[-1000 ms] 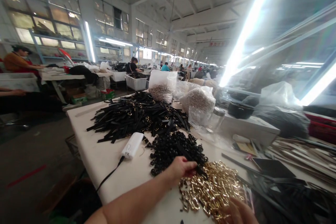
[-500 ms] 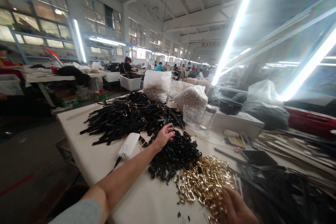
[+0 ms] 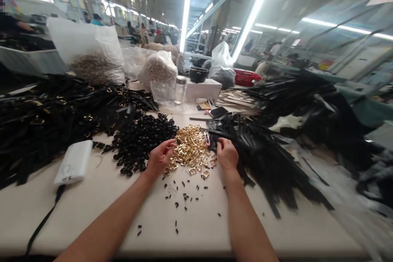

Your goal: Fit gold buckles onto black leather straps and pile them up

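My left hand [image 3: 159, 157] rests with curled fingers on the left edge of a pile of gold metal buckles [image 3: 190, 147]; what it grips, if anything, is hidden. My right hand [image 3: 227, 154] sits at the pile's right edge, fingers curled down against black straps [image 3: 260, 151]. A heap of black rings [image 3: 141, 137] lies just left of the buckles. Small black bits [image 3: 181, 202] are scattered on the white table [image 3: 199, 229] between my forearms.
A large pile of black straps with gold buckles [image 3: 55, 114] fills the left. A white power bank [image 3: 73, 162] with a black cable lies near it. Plastic bags of parts [image 3: 92, 55], a glass jar [image 3: 180, 89] and a white box [image 3: 204, 88] stand behind. Other people work in the distance.
The view has swung right and down onto the table. My left hand came back from the strap pile to the gold buckles; my right hand moved up to the buckles' right edge.
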A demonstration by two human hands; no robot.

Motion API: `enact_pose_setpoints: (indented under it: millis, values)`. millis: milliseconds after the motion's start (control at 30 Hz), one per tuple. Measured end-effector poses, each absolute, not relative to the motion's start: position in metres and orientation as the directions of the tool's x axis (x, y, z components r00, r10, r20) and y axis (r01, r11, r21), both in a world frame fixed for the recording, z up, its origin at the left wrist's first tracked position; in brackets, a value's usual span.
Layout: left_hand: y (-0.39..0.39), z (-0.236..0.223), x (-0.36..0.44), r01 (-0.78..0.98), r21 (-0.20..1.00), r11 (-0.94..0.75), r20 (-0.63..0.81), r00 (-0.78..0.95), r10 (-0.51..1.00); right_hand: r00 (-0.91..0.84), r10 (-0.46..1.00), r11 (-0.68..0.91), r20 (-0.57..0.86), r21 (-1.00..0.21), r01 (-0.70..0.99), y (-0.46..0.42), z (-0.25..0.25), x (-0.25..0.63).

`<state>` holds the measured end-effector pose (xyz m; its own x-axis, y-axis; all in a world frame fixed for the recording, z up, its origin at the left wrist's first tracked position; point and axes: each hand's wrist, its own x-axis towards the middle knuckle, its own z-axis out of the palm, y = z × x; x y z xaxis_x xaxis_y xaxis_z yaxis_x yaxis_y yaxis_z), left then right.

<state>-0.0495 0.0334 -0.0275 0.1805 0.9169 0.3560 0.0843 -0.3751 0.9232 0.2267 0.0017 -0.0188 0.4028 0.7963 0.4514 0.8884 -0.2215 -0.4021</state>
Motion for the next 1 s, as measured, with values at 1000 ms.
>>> enact_pose_setpoints:
  millis: [1000]
  values:
    - [0.041,-0.026,-0.046,0.029,0.963,-0.269,0.259,0.189,0.947,0.096,0.951,0.034,0.294,-0.409,0.912,0.005,0.022,0.189]
